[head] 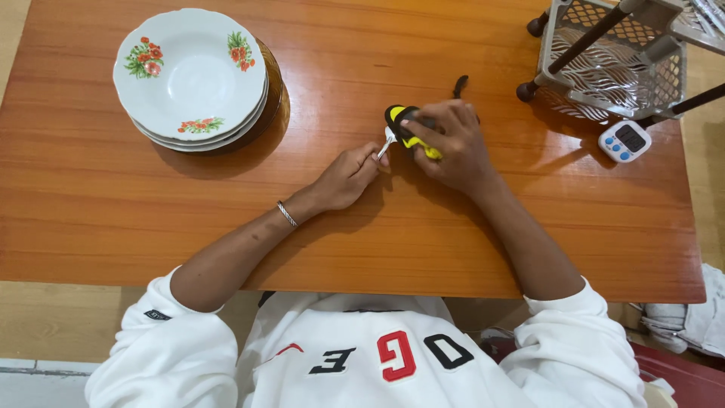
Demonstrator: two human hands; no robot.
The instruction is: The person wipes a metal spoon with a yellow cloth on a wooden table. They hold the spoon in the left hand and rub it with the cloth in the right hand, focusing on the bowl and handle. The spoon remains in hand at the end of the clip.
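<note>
Both hands meet mid-table: right hand (453, 143) clamps the yellow-and-black handled tool (408, 130), left hand (349, 175) pinches a small silver metal piece (387, 142) at its left end

Yellow-and-black tool (408, 130): the right hand (453, 147) is covering most of its body. Small metal piece (386, 143): too small for identifying, its lower end disappearing inside the left hand (349, 175). Wire rack (615, 57): the top edge is cutting it off.
</note>
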